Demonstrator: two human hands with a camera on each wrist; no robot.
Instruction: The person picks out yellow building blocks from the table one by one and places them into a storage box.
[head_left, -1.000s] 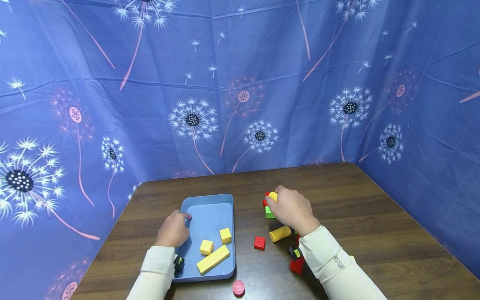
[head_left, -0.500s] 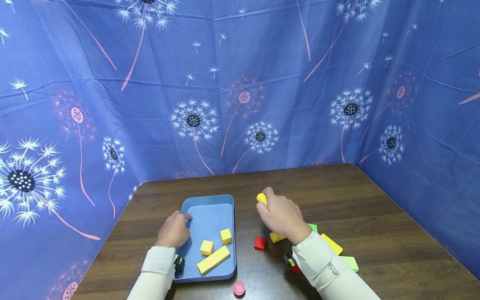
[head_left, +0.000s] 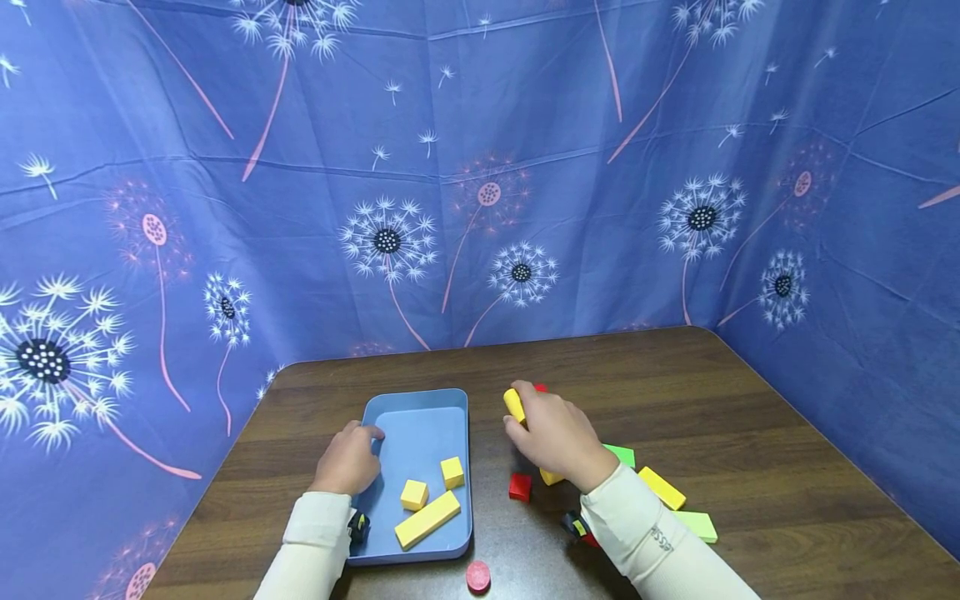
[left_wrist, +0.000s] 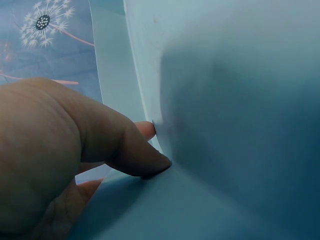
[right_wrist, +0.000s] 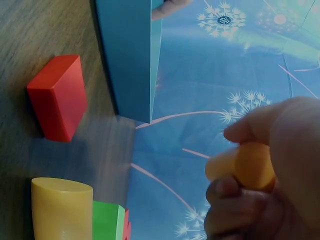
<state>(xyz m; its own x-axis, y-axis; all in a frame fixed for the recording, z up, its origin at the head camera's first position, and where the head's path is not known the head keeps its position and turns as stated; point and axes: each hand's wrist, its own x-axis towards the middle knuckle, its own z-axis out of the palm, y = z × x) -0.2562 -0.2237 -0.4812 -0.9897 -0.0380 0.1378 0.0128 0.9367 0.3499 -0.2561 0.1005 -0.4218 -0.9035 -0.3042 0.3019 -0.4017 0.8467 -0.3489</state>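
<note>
Closest to the person, a red disc (head_left: 477, 577) lies just off the near right corner of the blue tray (head_left: 416, 437); a dragging sleeve might knock it, and the table's near edge is out of sight. Inside the tray, a yellow bar (head_left: 427, 519) slants, with two yellow cubes (head_left: 414, 495) just beyond, so the far half offers more room. A red block (head_left: 520, 487) stands beside the tray, where a low pass could clip it. The left hand (head_left: 347, 460) pinches the tray's left wall, and a tug there might slide everything. Another cylinder (head_left: 551, 477) peeks from under the right hand (head_left: 558, 433), whose thumb and fingers clamp a yellow cylinder (head_left: 514, 404) off the table; being round, it could slip if that pinch loosens. Farther back, wood stretches open to the far edge and the blue cloth (head_left: 592, 275)
</note>
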